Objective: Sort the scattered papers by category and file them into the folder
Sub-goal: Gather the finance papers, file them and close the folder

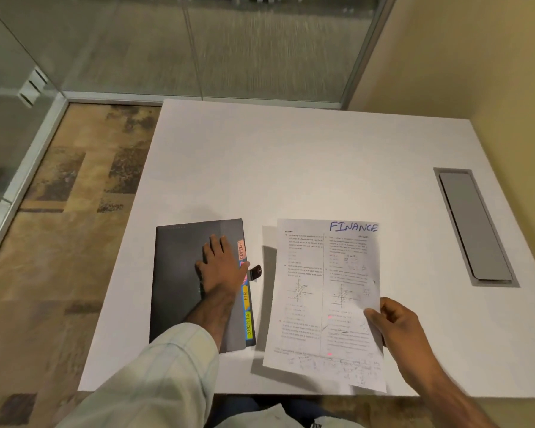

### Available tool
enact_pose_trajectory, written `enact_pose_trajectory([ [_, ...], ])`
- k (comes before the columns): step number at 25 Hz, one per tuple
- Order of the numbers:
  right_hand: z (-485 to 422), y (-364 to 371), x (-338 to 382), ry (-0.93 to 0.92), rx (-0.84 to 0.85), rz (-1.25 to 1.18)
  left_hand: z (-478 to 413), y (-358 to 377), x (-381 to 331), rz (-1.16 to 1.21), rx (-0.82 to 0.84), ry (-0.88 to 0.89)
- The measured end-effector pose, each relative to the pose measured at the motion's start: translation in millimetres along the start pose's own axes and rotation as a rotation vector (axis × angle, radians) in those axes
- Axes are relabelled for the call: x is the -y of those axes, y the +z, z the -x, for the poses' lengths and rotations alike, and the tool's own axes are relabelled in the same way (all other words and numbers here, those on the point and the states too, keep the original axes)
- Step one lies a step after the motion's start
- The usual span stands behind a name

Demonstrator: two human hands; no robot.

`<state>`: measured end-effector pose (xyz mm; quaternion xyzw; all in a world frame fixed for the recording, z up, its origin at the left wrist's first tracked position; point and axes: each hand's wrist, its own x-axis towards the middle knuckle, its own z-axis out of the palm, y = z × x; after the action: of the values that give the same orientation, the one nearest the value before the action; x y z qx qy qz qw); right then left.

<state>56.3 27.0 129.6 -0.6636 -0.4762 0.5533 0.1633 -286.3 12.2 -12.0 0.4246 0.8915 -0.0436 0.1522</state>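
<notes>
- Right hand [396, 325]: nearest the viewer, at the lower right edge of the sheet. The grip is pinched closed on the paper, thumb on the printed face, the other fingers hidden behind it.
- FINANCE sheet [325, 291]: a single printed page with "FINANCE" handwritten in blue at its top right. It is lifted off the bench [322, 156]; a shadow falls beneath its left and lower edges. Judgement: very light and limp. Held by one edge it will droop and curl, and it creases or tears readily. Support a second edge, or slide it in flat, when filing.
- Left hand [223, 264]: laid flat, palm down, on the folder cover, fingers spread and closing on nothing. The sleeve [155, 375] covers the forearm.
- Folder [192, 282]: dark, closed, flat on the bench just left of the sheet. Judgement: stiff cover, heavier than the paper, stable under the palm. Open it at the right edge, by the tabs.
- Index tabs [244, 291]: coloured, projecting along the right edge. "ADMIN", "HR" and "SPORTS" are legible; the wrist partly hides the others, so a finance tab cannot be confirmed.
- Clasp strap [255, 271]: small, dark, projecting from the right edge.
- Cable hatch [473, 227]: grey, recessed, well apart at far right.
</notes>
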Motion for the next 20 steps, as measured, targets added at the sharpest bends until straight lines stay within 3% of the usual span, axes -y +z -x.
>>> enact_pose_trajectory([
  [20, -27, -6, -16, 0.038, 0.017, -0.061, -13, 7, -24, -0.036, 0.084, -0.004],
])
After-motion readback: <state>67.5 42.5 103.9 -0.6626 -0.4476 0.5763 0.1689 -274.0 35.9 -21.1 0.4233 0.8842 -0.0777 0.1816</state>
